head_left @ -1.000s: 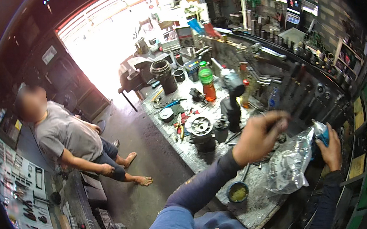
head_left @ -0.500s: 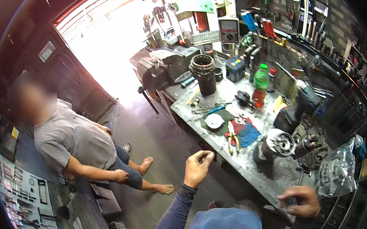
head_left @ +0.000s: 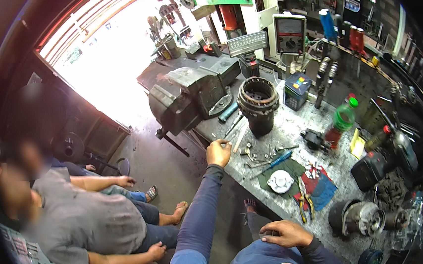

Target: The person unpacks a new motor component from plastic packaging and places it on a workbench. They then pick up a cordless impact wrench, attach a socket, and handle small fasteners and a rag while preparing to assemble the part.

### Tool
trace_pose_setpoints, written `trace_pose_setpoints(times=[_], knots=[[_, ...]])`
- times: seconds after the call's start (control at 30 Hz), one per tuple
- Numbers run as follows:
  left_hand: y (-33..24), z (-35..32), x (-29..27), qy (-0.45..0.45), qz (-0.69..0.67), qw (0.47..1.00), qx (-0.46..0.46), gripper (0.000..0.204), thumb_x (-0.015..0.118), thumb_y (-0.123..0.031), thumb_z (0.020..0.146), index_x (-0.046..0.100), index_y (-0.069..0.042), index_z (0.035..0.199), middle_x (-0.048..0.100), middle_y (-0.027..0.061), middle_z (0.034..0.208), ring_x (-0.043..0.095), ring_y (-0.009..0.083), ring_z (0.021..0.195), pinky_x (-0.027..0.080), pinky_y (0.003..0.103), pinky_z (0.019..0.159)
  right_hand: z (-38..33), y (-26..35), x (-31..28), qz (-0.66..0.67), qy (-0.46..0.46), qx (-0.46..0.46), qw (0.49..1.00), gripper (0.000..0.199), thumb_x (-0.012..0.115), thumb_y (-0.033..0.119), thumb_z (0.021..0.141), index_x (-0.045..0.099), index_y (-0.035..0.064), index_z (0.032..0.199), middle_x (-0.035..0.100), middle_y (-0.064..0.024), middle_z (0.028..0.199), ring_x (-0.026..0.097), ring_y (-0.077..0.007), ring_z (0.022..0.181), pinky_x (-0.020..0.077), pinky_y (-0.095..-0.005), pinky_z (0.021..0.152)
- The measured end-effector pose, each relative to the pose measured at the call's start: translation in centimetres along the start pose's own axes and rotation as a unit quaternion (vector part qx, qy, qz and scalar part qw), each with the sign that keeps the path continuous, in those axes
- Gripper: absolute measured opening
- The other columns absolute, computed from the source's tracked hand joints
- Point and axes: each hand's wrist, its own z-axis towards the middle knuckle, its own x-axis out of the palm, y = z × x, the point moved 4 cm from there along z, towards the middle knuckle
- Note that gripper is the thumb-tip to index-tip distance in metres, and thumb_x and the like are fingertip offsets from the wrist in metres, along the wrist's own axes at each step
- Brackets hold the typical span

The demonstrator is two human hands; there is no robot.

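My left hand (head_left: 219, 152) reaches forward to the workbench edge, its fingers curled closed; whatever they may hold is hidden. Nearest to it lie a thin pale stick (head_left: 240, 138), small bolts and sockets (head_left: 260, 156), and a blue-handled screwdriver (head_left: 276, 162). Just beyond stands a dark cylindrical housing (head_left: 259, 101) with a toothed rim. Close to my body, my right hand (head_left: 287, 233) hovers or rests before the blue shirt, fingers loosely spread with nothing visible in them. Yellow-handled pliers (head_left: 304, 201) and a round white metal cover (head_left: 280, 181) lie on cloths between the hands.
A large bench vise (head_left: 188, 94) juts over the bench's far left. A green-capped bottle (head_left: 343, 117), a blue-black battery (head_left: 297, 90) and a motor part (head_left: 360, 218) stand on the bench. A person in a grey shirt (head_left: 88, 211) is at the left, with another person partly behind.
My left hand has moved forward to the bench edge. My right hand has come in from the bench's near right to my body. The view has shifted, and a second person now shows.
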Motion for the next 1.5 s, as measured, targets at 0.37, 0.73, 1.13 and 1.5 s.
trace_pose_setpoints(times=[0.37, 0.73, 1.13, 1.5], knots=[[-1.4, 18.6, 10.6, 0.226, 0.203, 0.946, 0.116, 0.038, 0.075, -0.031, 0.083, 0.075, 0.003, 0.100, 0.071, 0.0284, 0.106, 0.070, 0.0419, 0.102, 0.055, 0.049, 0.090, 14.3, -0.4, -6.1, 0.117, -0.143, 0.059, 0.981, 0.031, 0.068, 0.032, 0.094, 0.070, 0.0032, 0.105, 0.072, -0.0162, 0.096, 0.070, -0.0321, 0.089, 0.0539, -0.0402, 0.078], [1.4, 23.1, 10.6, 0.377, 0.086, 0.917, 0.093, 0.042, 0.078, -0.038, 0.081, 0.076, 0.004, 0.086, 0.072, 0.0206, 0.077, 0.071, 0.0290, 0.073, 0.053, 0.039, 0.071, 24.5, -3.7, -6.4, 0.311, -0.261, 0.147, 0.902, 0.028, 0.069, 0.026, 0.096, 0.071, -0.0015, 0.098, 0.065, -0.0045, 0.072, 0.061, -0.0099, 0.065, 0.0489, -0.0307, 0.058], [4.4, 19.0, 7.8, 0.441, -0.190, 0.876, -0.055, 0.034, 0.073, -0.032, 0.091, 0.075, 0.000, 0.080, 0.055, -0.0008, 0.057, 0.041, 0.0087, 0.045, 0.028, 0.032, 0.043, 36.7, -4.3, -5.0, 0.538, -0.335, 0.176, 0.753, 0.037, 0.064, 0.034, 0.100, 0.067, -0.0015, 0.092, 0.061, -0.0020, 0.075, 0.056, -0.0089, 0.059, 0.0457, -0.0246, 0.047], [4.8, 18.2, 7.3, 0.462, -0.251, 0.839, -0.139, 0.031, 0.071, -0.032, 0.093, 0.067, -0.006, 0.075, 0.052, -0.0017, 0.056, 0.039, 0.0076, 0.041, 0.026, 0.027, 0.038, 29.5, -4.9, -8.7, 0.110, -0.486, 0.264, 0.826, 0.042, 0.072, 0.036, 0.086, 0.069, -0.0045, 0.074, 0.069, -0.0209, 0.072, 0.068, -0.0339, 0.067, 0.0526, -0.0455, 0.066]])
